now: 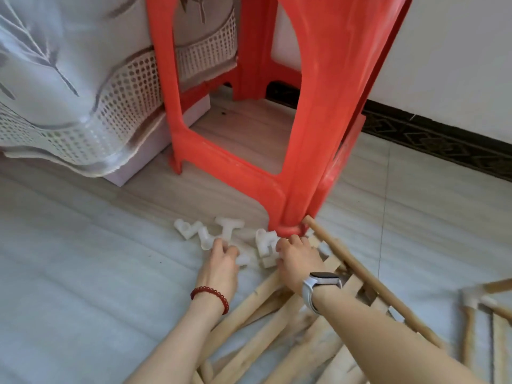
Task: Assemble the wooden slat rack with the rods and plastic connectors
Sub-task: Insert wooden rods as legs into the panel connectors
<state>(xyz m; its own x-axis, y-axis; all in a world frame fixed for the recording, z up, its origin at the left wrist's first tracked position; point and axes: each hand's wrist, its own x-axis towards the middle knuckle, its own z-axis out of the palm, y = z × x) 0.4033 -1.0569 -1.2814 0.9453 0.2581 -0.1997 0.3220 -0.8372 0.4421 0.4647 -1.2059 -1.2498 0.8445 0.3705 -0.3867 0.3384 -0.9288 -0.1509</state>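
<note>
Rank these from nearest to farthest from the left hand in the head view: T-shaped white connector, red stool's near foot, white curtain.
1. T-shaped white connector, just beyond the left hand.
2. Red stool's near foot, to the right.
3. White curtain, far left, behind.

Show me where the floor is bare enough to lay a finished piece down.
Bare floor lies left of the left hand, between the white connectors and the draped cloth. More lies right of the red stool, toward the dark baseboard. It is crowded under both forearms with wooden rods, and around the right hand.
</note>
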